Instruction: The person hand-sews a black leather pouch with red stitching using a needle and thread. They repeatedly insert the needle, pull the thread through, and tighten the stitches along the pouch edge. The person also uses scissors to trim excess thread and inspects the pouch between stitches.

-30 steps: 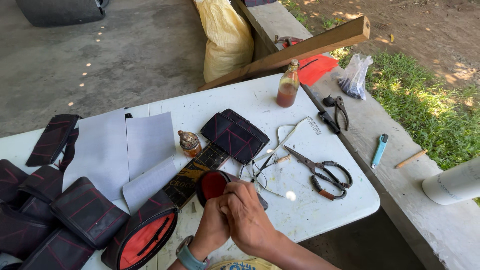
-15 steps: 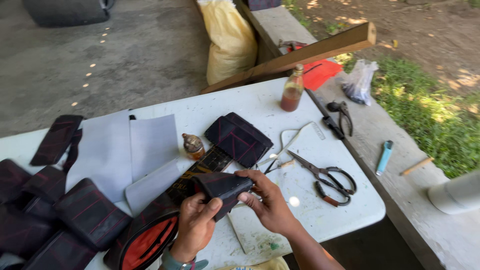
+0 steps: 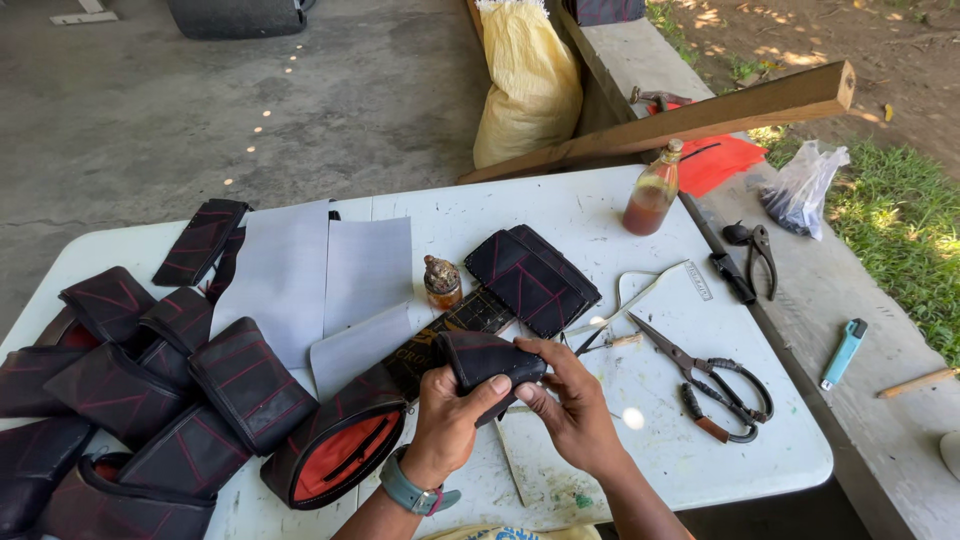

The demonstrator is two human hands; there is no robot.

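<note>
My left hand and my right hand both grip a small black pouch piece with red stitching, held just above the white table. The left thumb presses on its lower edge; the right fingers pinch its right end. Just left of my hands lies an open black pouch with a red lining. A flat black stitched pouch lies beyond my hands, beside a small brown jar. Large scissors rest to the right of my right hand.
Several black stitched pouches are piled at the table's left. Grey sheets lie at the middle. A brown bottle, pliers, a blue lighter, a wooden beam and a yellow sack stand to the right and behind.
My hands lifted the black piece off the table and folded it over, hiding its red inside. The left hand now clamps it from below.
</note>
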